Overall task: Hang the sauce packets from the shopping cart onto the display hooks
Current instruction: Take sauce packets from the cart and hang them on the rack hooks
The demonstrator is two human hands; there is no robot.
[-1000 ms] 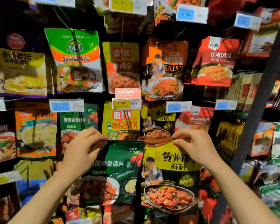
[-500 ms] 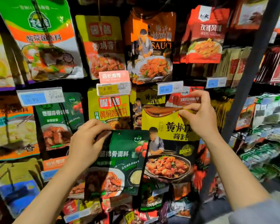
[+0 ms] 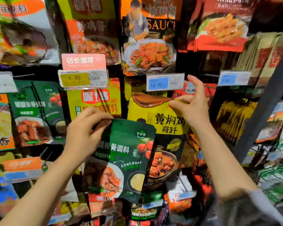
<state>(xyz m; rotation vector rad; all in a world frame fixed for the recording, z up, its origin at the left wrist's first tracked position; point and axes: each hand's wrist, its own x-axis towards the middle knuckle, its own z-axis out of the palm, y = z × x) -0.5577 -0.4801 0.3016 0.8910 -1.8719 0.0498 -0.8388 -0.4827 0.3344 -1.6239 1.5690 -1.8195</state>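
packet point(image 3: 162, 121) top pinched, right fingers point(image 3: 178, 104)

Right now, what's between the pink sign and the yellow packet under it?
Head view: a yellow price tag reading 4.90 hangs between the pink sign and the yellow packet.

Our left hand point(image 3: 87, 136) holds one packet point(image 3: 126, 154) before the rack. Our right hand point(image 3: 191, 105) pinches another packet point(image 3: 160, 121) behind it, under a price tag point(image 3: 165, 82).

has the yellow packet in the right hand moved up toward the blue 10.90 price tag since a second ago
Yes. The yellow packet pinched by the right hand rose: its top edge was well below the blue price tag, now sits just beneath it.
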